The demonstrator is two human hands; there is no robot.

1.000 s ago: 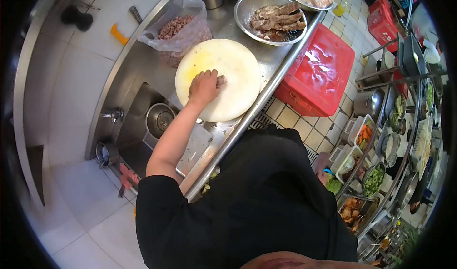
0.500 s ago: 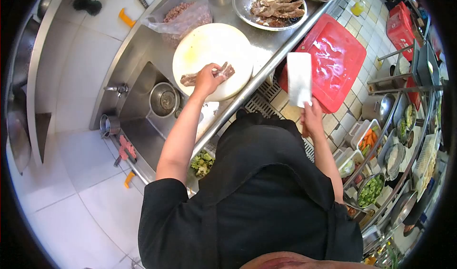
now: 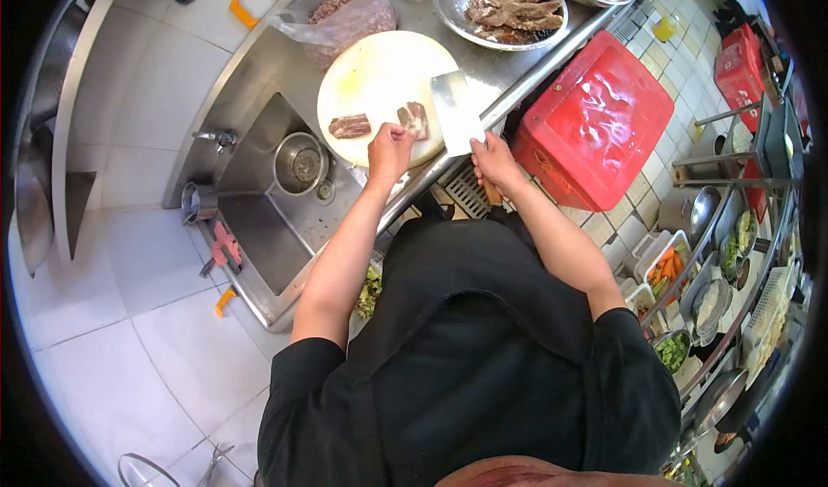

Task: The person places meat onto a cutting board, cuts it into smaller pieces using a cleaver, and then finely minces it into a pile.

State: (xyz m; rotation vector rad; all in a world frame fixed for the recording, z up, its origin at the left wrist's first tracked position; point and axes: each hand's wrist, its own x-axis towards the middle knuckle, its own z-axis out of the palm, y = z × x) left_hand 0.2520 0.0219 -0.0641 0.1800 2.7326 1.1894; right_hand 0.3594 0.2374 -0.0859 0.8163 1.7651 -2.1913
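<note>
Board point(image 3: 379, 69): round and pale, it is occupying the upper middle of the frame and bearing two meat pieces, which are lying well apart.
Left hand point(image 3: 390, 152): your fingers are curling, thumb and forefinger drawn close together at the lower-left edge of the right meat piece point(image 3: 414, 121); whether they are pinching it, you cannot tell from this view.
Right hand point(image 3: 498, 166): your fingers are wrapping round the cleaver point(image 3: 458, 112) near the base of the blade, closed rather than spread, with the wooden handle projecting toward the lower right.
Blade: it is hanging over the board's right rim, just beside the meat; contact with the board is not showing.
Technique: for a clean stroke, you should be curling the left fingertips back from the cutting line, steadying the meat flat, and keeping the blade square to its length; a loose piece would probably be rolling or sliding.
Right meat axis: its longer dimension is running up and down the frame, tilting slightly toward the lower right, one end pointing at the top.
Left meat piece point(image 3: 349, 125): its long axis is running nearly left to right, roughly crosswise to the other.
</note>
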